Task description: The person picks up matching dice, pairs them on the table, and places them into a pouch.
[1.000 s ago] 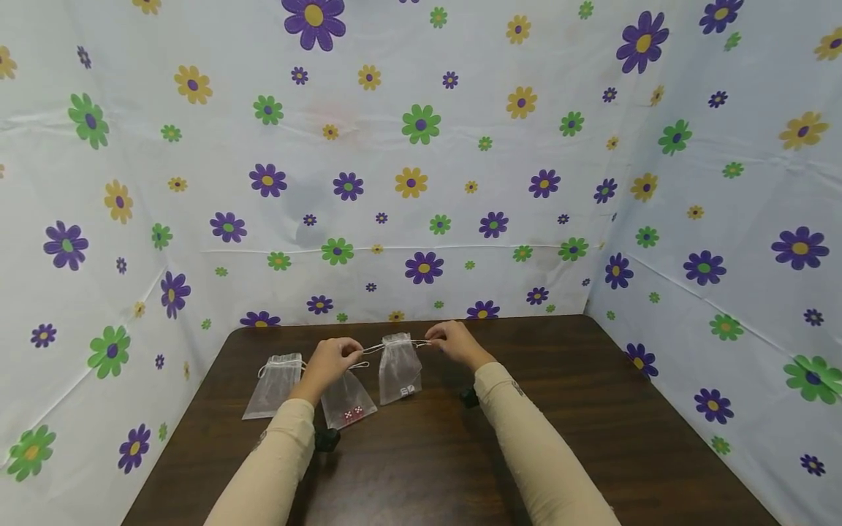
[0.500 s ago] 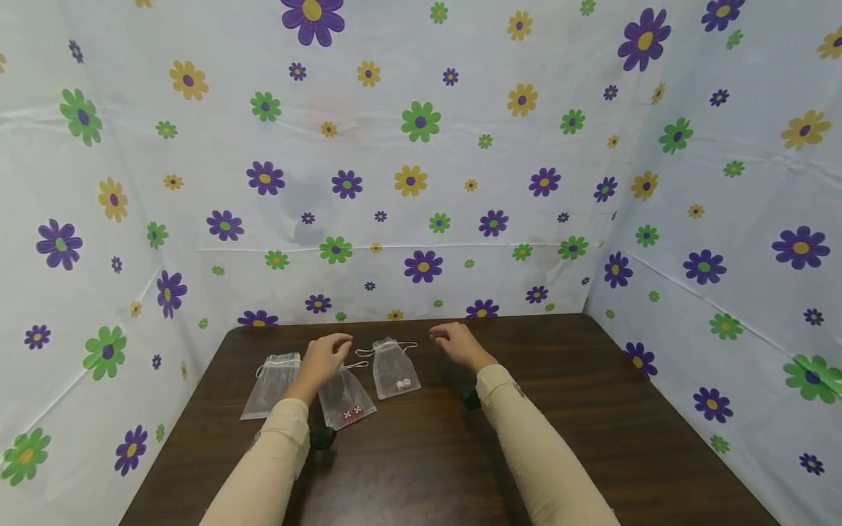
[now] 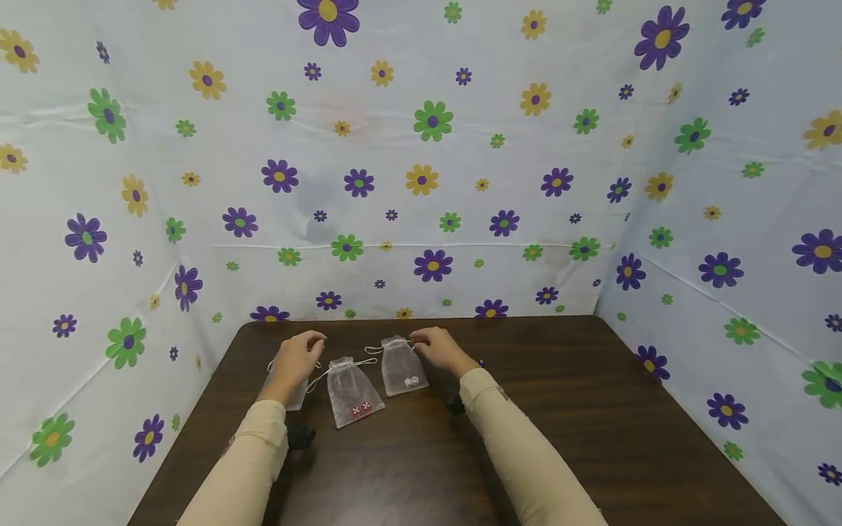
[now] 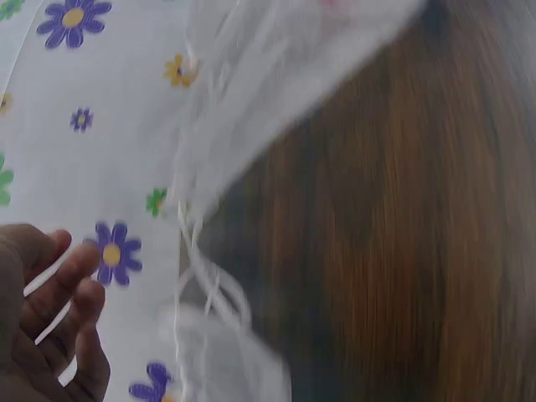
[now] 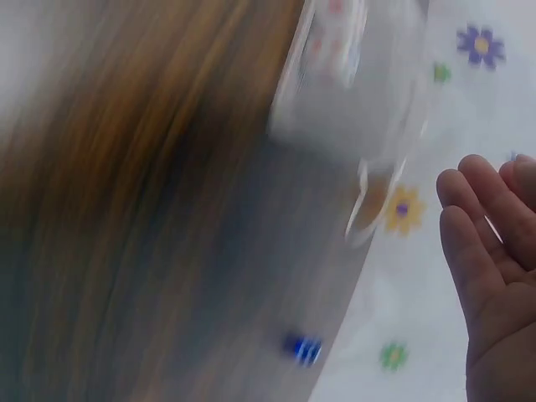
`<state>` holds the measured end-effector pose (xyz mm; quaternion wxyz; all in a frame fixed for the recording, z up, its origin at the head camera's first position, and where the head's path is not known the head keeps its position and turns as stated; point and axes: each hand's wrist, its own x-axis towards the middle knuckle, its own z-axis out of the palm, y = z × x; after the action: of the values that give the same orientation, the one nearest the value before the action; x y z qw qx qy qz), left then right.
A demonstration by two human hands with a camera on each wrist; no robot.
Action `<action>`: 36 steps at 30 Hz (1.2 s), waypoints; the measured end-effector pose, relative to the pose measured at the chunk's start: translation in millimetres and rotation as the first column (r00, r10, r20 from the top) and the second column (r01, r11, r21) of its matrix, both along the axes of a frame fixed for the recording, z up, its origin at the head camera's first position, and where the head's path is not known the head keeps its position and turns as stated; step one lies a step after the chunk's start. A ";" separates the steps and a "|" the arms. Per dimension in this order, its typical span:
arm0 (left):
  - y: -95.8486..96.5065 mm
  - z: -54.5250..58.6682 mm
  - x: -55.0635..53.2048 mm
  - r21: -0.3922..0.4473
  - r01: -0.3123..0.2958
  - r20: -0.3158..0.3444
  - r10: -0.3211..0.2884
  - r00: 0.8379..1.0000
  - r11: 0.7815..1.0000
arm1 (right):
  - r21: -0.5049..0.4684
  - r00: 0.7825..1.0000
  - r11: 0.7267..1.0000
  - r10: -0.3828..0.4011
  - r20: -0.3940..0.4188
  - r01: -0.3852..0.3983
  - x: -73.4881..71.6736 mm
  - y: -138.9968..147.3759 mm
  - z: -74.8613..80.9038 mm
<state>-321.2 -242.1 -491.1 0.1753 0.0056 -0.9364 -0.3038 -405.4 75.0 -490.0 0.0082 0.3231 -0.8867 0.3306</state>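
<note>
Two sheer white drawstring pouches lie in the middle of the table: one pouch (image 3: 351, 391) with red dice (image 3: 361, 410), and, to its right, another pouch (image 3: 403, 365) with white dice (image 3: 411, 381). My right hand (image 3: 444, 349) hovers at this second pouch's top right, its fingertips overlapping the cord. In the right wrist view its fingers (image 5: 473, 251) are relaxed and hold nothing. My left hand (image 3: 296, 365) is over a third pouch (image 3: 299, 397), hiding most of it. The left wrist view shows loosely bent left fingers (image 4: 75, 310) around nothing.
Small blue dice (image 5: 303, 348) with white marks lie on the dark wooden table (image 3: 559, 431), just right of my right hand. Flower-printed white cloth (image 3: 421, 153) walls off the back and both sides.
Both hands pinched the white-dice pouch's cords a second ago, then let go. That pouch settled flat. My left hand moved left over the third pouch; my right shifted slightly left, uncovering the blue dice.
</note>
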 end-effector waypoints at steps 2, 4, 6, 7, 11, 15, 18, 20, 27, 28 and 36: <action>-13.4 0.1 4.7 -0.029 -0.054 0.018 0.055 0.998 0.998 | 0.016 1.000 0.999 0.031 -0.001 -0.031 3.0 -17.2 2.7; -25.5 0.0 10.0 -0.042 -0.109 0.040 0.111 0.993 0.993 | 0.023 0.998 0.997 0.069 -0.004 -0.068 6.2 -34.7 7.0; -36.1 -1.1 15.8 -0.052 -0.155 0.079 0.159 0.984 0.987 | 0.036 0.994 0.994 0.106 0.001 -0.106 10.0 -52.9 10.6; -41.0 -2.0 19.2 -0.057 -0.172 0.101 0.177 0.979 0.983 | 0.046 0.993 0.992 0.120 0.008 -0.121 12.6 -62.2 11.6; -59.0 -6.5 33.2 -0.082 -0.219 0.183 0.231 0.956 0.972 | 0.054 0.982 0.982 0.178 0.068 -0.181 25.0 -99.6 11.3; -72.6 -5.5 42.1 -0.090 -0.252 0.257 0.267 0.929 0.964 | 0.054 0.970 0.973 0.218 0.104 -0.224 36.4 -134.2 7.3; -78.9 -3.3 43.5 -0.078 -0.259 0.330 0.270 0.905 0.963 | 0.081 0.967 0.968 0.230 0.107 -0.239 42.6 -155.5 4.4; -81.1 -2.8 43.3 -0.072 -0.253 0.370 0.262 0.891 0.965 | 0.099 0.967 0.965 0.234 0.106 -0.244 46.5 -167.9 3.6; -82.1 -5.1 38.0 -0.049 -0.241 0.423 0.239 0.874 0.969 | 0.160 0.978 0.966 0.190 0.090 -0.202 57.2 -201.4 5.6; -81.6 -5.5 37.4 -0.044 -0.244 0.429 0.239 0.871 0.969 | 0.176 0.980 0.966 0.175 0.090 -0.188 58.6 -204.7 5.9; -77.0 -8.3 35.7 -0.027 -0.261 0.418 0.248 0.874 0.965 | 0.224 0.988 0.970 0.066 0.137 -0.096 63.4 -219.2 -1.5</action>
<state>-285.5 -319.2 -499.5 0.0090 0.1962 -0.9386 -0.2838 -342.0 -144.2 -491.5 -0.0999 0.3358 -0.9038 0.2457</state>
